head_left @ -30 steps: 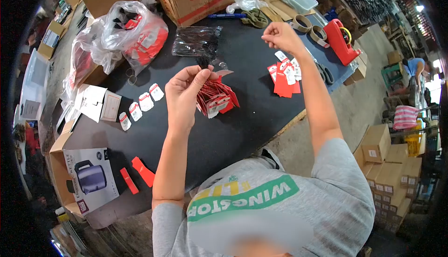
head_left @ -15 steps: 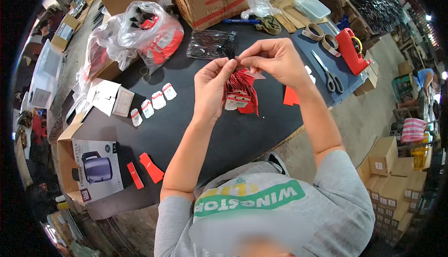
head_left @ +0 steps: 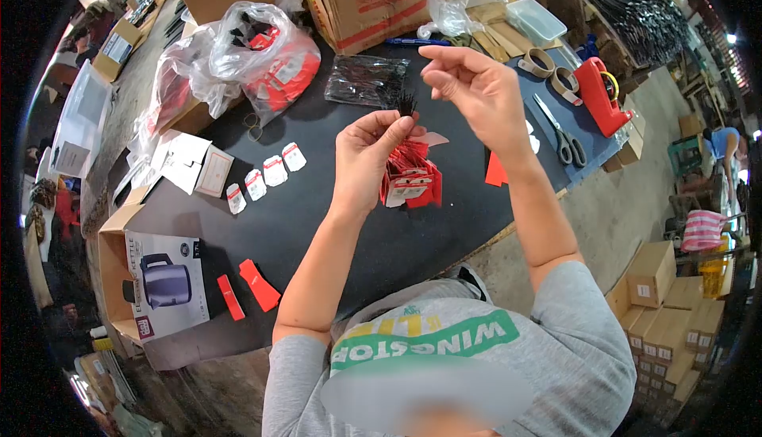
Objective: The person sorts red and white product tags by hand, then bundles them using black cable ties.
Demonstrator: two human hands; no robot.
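Observation:
My left hand [head_left: 369, 155] is closed, its thumb and fingers pinching a bundle of red-and-white hang tags [head_left: 413, 183] by the top. Black string ends [head_left: 406, 103] stick up above the pinch, and the tags fan out below it. To the right and higher, my right hand [head_left: 480, 96] is apart from the bundle, index finger and thumb spread with nothing visible between them. Behind the hands lies a clear packet of black strings [head_left: 367, 80]. Partly hidden by my right forearm, some red tags [head_left: 496, 170] rest on the table.
White tags [head_left: 275, 170] lie in a row at left, near red strips [head_left: 259, 284] and a kettle box [head_left: 165, 282]. A plastic bag of tags [head_left: 274, 64] and a cardboard box [head_left: 373, 0] stand behind. Scissors [head_left: 562, 131], tape rolls [head_left: 537, 61] and a red tape dispenser [head_left: 601, 96] lie at right.
My right hand has moved up and away from the bundle, its finger and thumb parting. My left hand keeps its pinch, and the black string ends now show above it.

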